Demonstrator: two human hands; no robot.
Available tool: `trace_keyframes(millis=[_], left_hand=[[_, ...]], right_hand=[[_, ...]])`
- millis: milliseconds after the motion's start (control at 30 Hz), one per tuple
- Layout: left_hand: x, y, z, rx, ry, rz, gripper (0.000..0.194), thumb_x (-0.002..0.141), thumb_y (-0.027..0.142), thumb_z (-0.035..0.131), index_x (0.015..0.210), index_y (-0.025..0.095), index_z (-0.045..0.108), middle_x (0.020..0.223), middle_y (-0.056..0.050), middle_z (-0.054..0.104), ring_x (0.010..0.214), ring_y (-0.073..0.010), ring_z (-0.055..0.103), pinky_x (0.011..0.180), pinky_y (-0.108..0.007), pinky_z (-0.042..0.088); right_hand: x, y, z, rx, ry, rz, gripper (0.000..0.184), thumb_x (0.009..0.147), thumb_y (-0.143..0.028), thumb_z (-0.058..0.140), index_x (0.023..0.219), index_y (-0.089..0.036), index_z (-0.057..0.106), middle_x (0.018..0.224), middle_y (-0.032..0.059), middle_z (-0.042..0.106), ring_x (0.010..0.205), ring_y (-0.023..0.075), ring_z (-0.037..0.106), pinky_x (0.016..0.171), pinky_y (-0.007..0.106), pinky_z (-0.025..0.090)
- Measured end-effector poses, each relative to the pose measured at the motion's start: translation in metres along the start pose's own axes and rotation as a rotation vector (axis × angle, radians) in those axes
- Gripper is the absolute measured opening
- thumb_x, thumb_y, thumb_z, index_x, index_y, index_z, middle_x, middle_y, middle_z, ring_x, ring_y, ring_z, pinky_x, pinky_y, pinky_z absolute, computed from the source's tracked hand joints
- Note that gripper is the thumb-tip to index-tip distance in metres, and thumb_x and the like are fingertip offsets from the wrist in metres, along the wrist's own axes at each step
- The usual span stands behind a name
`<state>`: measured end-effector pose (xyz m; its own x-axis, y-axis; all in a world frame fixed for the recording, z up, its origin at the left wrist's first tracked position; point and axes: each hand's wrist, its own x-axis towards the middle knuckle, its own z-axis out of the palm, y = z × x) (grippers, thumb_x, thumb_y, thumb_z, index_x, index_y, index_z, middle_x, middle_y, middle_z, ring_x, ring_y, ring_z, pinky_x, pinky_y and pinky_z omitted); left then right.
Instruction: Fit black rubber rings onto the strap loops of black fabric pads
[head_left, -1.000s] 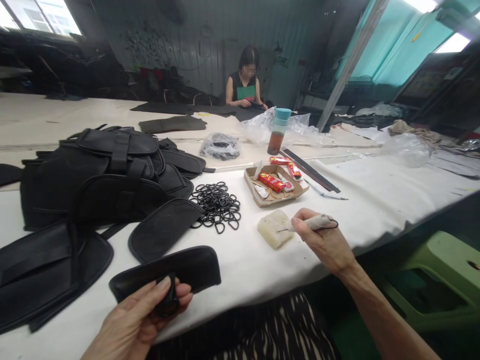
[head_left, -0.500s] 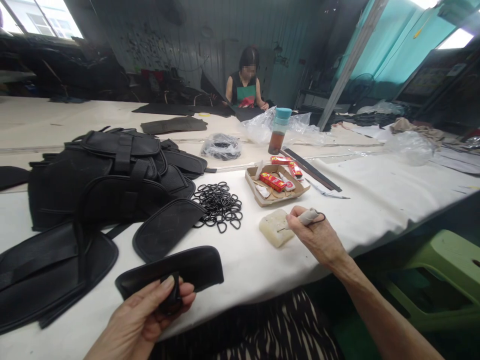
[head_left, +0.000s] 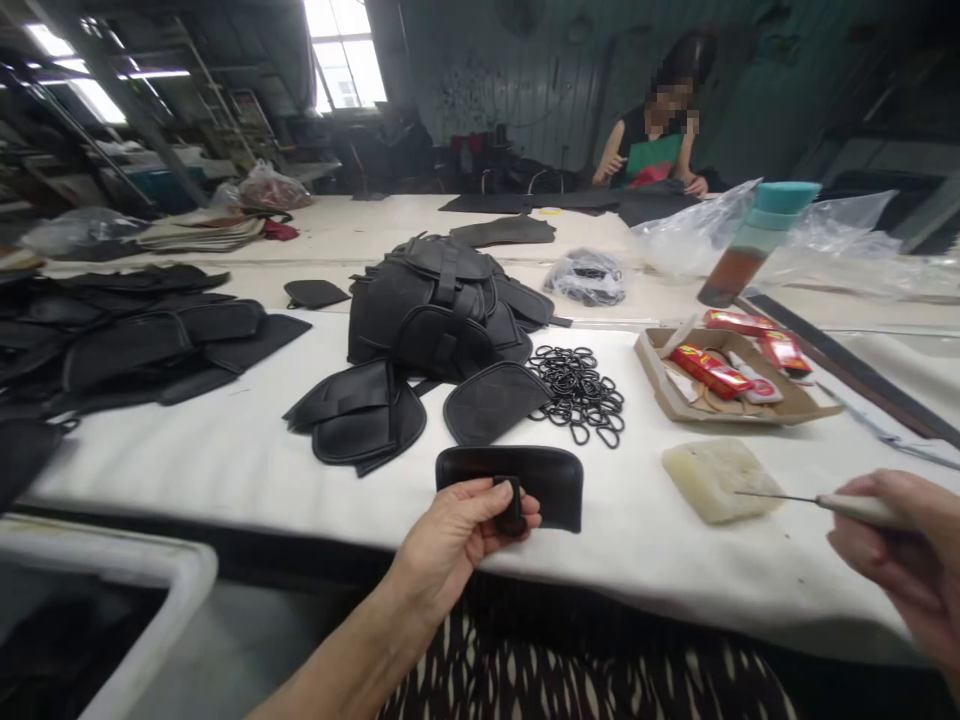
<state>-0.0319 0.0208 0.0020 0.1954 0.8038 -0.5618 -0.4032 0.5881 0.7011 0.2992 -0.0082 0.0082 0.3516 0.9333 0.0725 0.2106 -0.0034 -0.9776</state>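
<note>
My left hand (head_left: 457, 535) pinches a small folded black strap (head_left: 511, 508) at the front of a curved black leather-like piece (head_left: 551, 485) near the table edge. My right hand (head_left: 900, 540), at the right edge of the view, is closed round the pale handle of an awl (head_left: 847, 503). The awl's thin metal shaft points left over a yellowish, wax-like block (head_left: 697, 475); I cannot tell whether its tip touches the block. Behind my left hand lie a rounded black piece (head_left: 495, 405) and a heap of black D-rings (head_left: 574, 385).
A cardboard tray (head_left: 664, 395) holds red boxes and a white tube. Behind it a bottle (head_left: 757, 245) stands beside clear plastic. Stacked black pieces (head_left: 442, 300) fill the middle, more (head_left: 150, 340) lie left. A white bin (head_left: 172, 570) stands lower left. Another person (head_left: 656, 145) works across the table.
The view has swung left, bringing the left-hand pile and white bin into sight. My right hand has drawn back from the block, exposing the awl's shaft. My left hand keeps its pinch on the strap.
</note>
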Motion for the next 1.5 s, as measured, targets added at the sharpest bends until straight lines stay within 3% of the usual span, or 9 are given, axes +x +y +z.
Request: trace_keyframes(millis=[67, 167, 233, 300, 433, 767, 1167, 1367, 1500], left_hand=[[0.0, -0.001, -0.001, -0.01, -0.012, 0.0, 0.008, 0.073, 0.015, 0.067, 0.072, 0.008, 0.069, 0.076, -0.012, 0.072, 0.07, -0.0182, 0.068, 0.071, -0.028, 0.053], [-0.001, -0.001, -0.003, -0.017, -0.04, -0.005, 0.01, 0.071, 0.017, 0.069, 0.073, 0.008, 0.071, 0.078, -0.012, 0.072, 0.072, -0.0181, 0.068, 0.074, -0.028, 0.051], [-0.001, -0.002, -0.005, -0.016, -0.07, -0.009, 0.013, 0.069, 0.02, 0.072, 0.074, 0.007, 0.072, 0.08, -0.012, 0.072, 0.075, -0.0184, 0.067, 0.076, -0.028, 0.05], [-0.001, -0.002, -0.008, -0.016, -0.102, -0.009, 0.017, 0.067, 0.022, 0.074, 0.075, 0.007, 0.073, 0.082, -0.013, 0.072, 0.077, -0.0188, 0.066, 0.078, -0.029, 0.049], [-0.001, -0.002, -0.011, -0.007, -0.163, 0.005, 0.019, 0.068, 0.024, 0.072, 0.077, 0.007, 0.074, 0.083, -0.013, 0.072, 0.079, -0.0188, 0.065, 0.081, -0.03, 0.048], [-0.001, -0.001, -0.011, -0.028, -0.174, 0.007, 0.019, 0.064, 0.024, 0.075, 0.074, 0.008, 0.074, 0.081, -0.013, 0.072, 0.08, -0.0209, 0.064, 0.083, -0.032, 0.047], [-0.002, -0.004, -0.008, -0.031, -0.193, 0.055, 0.016, 0.074, 0.021, 0.066, 0.077, 0.008, 0.074, 0.077, -0.011, 0.072, 0.076, -0.0171, 0.063, 0.081, -0.028, 0.046], [-0.005, -0.01, -0.001, -0.014, -0.055, 0.132, 0.02, 0.074, 0.025, 0.064, 0.069, 0.008, 0.072, 0.068, -0.008, 0.07, 0.065, -0.0146, 0.062, 0.071, -0.025, 0.046], [-0.003, -0.012, 0.002, -0.018, 0.002, 0.158, 0.019, 0.071, 0.025, 0.066, 0.065, 0.008, 0.071, 0.065, -0.008, 0.07, 0.062, -0.0146, 0.062, 0.068, -0.024, 0.046]], right_hand=[[-0.013, -0.007, 0.02, 0.198, -0.042, 0.212, 0.019, 0.078, -0.044, 0.058, 0.07, -0.027, 0.062, 0.042, 0.0009, 0.044, 0.03, 0.0082, 0.035, 0.026, 0.027, 0.014], [-0.035, -0.023, 0.068, 0.353, -0.077, 0.301, 0.023, 0.075, -0.046, 0.062, 0.075, -0.023, 0.059, 0.048, -0.003, 0.047, 0.033, 0.0055, 0.03, 0.029, 0.019, 0.024], [-0.046, -0.031, 0.1, 0.407, -0.159, 0.289, 0.024, 0.079, -0.044, 0.059, 0.079, -0.02, 0.06, 0.056, -0.0018, 0.053, 0.038, 0.0046, 0.033, 0.036, 0.018, 0.032], [-0.053, -0.034, 0.125, 0.437, -0.248, 0.269, 0.027, 0.082, -0.044, 0.056, 0.075, -0.018, 0.057, 0.061, -0.0014, 0.055, 0.039, 0.0036, 0.033, 0.038, 0.017, 0.03], [-0.056, -0.029, 0.148, 0.451, -0.302, 0.217, 0.029, 0.085, -0.044, 0.053, 0.073, -0.018, 0.055, 0.062, -0.0017, 0.056, 0.041, 0.0044, 0.035, 0.04, 0.018, 0.027], [-0.055, -0.025, 0.158, 0.431, -0.291, 0.196, 0.027, 0.086, -0.043, 0.053, 0.075, -0.018, 0.055, 0.063, -0.0023, 0.056, 0.043, 0.006, 0.038, 0.042, 0.02, 0.027], [-0.056, -0.021, 0.163, 0.367, -0.341, 0.186, 0.026, 0.086, -0.042, 0.052, 0.077, -0.018, 0.055, 0.064, -0.0016, 0.057, 0.044, 0.0072, 0.039, 0.044, 0.021, 0.03], [-0.047, -0.029, 0.148, 0.062, -0.463, 0.069, 0.019, 0.08, -0.039, 0.057, 0.079, -0.019, 0.06, 0.056, -0.0029, 0.054, 0.051, 0.0111, 0.046, 0.049, 0.022, 0.037], [-0.043, -0.037, 0.136, -0.13, -0.511, -0.092, 0.011, 0.076, -0.03, 0.058, 0.077, -0.02, 0.063, 0.069, 0.0007, 0.062, 0.061, 0.0147, 0.055, 0.052, 0.023, 0.042]])
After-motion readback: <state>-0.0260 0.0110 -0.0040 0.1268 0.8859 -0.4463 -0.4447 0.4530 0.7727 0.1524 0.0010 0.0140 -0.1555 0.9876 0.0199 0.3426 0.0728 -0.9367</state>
